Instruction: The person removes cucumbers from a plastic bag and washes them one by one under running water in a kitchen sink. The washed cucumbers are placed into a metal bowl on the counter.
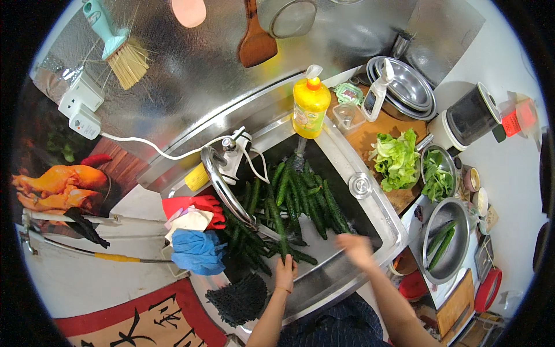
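A stainless steel sink (pixel 311 227) lies before me with many dark green cucumbers (pixel 303 191) heaped in it. My left hand (pixel 285 272) grips the near end of a long cucumber (pixel 276 217) at the sink's front, and its far end reaches over the heap. My right hand (pixel 356 250) is blurred over the front right of the basin. Its fingertips are close to the near end of another cucumber (pixel 336 208); contact cannot be made out. The curved chrome faucet (pixel 223 186) arches over the left part of the heap, and water runs from it.
Left of the sink hang blue cloth (pixel 197 251) and red rubber gloves (pixel 210 210). A black chenille mitt (pixel 238 299) lies on the front-left rim. A yellow soap bottle (pixel 311 108) stands behind. To the right are lettuce (pixel 394 160) and a steel bowl (pixel 457 256) with two cucumbers.
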A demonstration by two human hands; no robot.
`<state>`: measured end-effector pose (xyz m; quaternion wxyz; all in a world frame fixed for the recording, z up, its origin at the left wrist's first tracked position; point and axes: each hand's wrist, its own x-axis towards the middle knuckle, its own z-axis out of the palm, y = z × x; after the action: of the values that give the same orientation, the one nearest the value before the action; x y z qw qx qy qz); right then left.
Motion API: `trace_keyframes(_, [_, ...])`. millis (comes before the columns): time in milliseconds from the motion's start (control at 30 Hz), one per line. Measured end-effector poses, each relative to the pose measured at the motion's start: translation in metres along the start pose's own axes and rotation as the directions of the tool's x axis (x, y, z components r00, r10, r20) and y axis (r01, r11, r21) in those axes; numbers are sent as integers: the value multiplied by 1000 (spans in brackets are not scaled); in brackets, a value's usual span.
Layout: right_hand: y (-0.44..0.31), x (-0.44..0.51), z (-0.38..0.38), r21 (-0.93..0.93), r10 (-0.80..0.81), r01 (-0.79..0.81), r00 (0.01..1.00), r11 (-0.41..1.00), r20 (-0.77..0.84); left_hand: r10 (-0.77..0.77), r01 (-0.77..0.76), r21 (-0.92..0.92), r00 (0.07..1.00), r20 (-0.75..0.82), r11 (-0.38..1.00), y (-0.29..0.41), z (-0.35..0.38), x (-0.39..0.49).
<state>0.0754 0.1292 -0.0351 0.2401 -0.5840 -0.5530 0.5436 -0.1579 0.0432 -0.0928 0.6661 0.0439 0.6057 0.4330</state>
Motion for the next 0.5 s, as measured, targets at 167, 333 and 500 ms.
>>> trace_keyframes(167, [-62, 59, 149, -99, 192, -182, 976, 978, 104, 421, -369, 397, 905, -51, 840, 12, 32, -56])
trace_keyframes(333, [-105, 102, 153, 409, 284, -354, 933, 841, 223, 432, -343, 461, 897, -99, 819, 37, 27, -87])
trace_keyframes(500, [-99, 82, 177, 195, 457, -580, 771, 791, 443, 488, -412, 369, 861, -141, 833, 63, 17, -65])
